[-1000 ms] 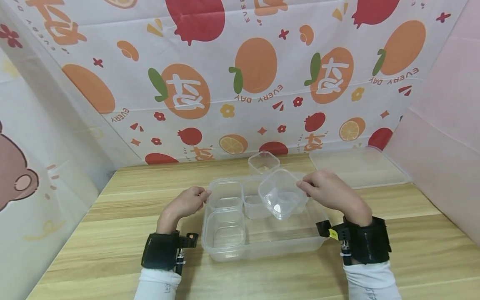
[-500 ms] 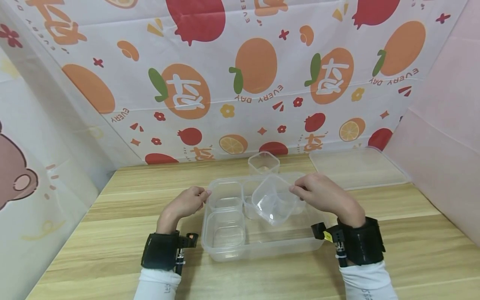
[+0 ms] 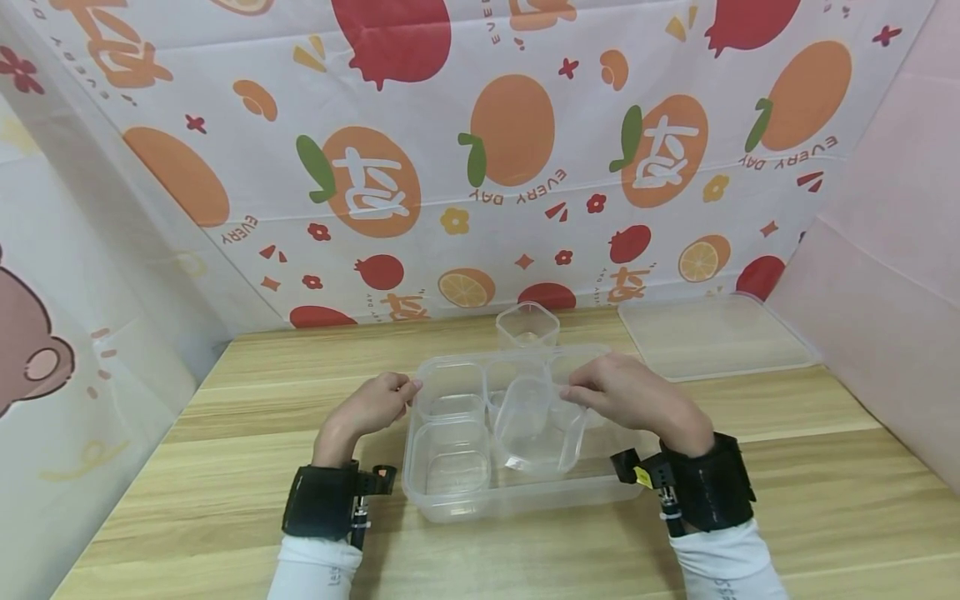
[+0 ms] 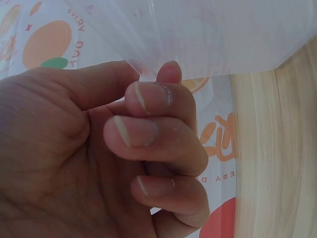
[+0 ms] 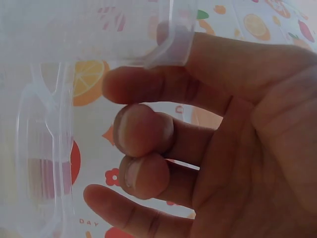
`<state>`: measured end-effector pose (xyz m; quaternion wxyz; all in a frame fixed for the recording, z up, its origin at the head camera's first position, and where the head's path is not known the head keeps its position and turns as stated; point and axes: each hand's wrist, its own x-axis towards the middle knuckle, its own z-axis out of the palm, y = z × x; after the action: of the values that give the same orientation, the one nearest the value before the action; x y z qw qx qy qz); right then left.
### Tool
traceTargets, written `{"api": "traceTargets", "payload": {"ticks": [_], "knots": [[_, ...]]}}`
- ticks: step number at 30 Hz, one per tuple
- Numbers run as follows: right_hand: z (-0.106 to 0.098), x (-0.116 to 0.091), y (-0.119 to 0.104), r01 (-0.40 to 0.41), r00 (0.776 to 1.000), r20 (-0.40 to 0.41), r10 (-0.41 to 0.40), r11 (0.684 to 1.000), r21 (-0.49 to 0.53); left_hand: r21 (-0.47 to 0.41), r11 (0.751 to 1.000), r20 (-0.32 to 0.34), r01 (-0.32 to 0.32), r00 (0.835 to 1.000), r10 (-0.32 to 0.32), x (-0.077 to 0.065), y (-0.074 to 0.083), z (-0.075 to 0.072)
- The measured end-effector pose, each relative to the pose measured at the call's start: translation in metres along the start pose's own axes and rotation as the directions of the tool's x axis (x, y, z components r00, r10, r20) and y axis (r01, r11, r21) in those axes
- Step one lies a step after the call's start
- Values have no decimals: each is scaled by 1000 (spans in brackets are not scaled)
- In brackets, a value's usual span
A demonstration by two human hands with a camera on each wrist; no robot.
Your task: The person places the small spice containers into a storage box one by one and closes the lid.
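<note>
In the head view, the left hand (image 3: 369, 407) pinches the left rim of a large rectangular box (image 3: 525, 502) of translucent plastic with rounded corners. The right hand (image 3: 637, 396) pinches the rim of a small container (image 3: 536, 429), clear, smooth and squarish, held tilted above the box's floor, just left of the right fingers. Two similar containers (image 3: 452, 458) stand in the box just right of the left fingers. Ahead of the right fingers and leftward, a clear cup (image 3: 528, 325) sits on the wood-grained bench (image 3: 225, 500); ahead and rightward lies a flat, frosted lid (image 3: 718, 337). In the left wrist view, thumb and forefinger close on milky plastic, the other fingers curled. In the right wrist view, thumb and forefinger clasp the container's corner, two fingers bent below, the little one straighter.
</note>
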<state>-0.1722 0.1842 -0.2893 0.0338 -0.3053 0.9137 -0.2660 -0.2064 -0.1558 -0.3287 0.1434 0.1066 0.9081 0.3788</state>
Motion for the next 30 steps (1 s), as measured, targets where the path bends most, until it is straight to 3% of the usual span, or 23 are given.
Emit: {"api": "traceTargets", "payload": {"ticks": [17, 30], "knots": [[1, 2, -1, 28, 999, 15, -28, 1000, 12, 3, 1000, 2, -4, 1000, 4, 0, 1, 0], [5, 5, -1, 3, 999, 44, -4, 1000, 21, 14, 1000, -5, 7, 1000, -7, 0, 1, -1]]}}
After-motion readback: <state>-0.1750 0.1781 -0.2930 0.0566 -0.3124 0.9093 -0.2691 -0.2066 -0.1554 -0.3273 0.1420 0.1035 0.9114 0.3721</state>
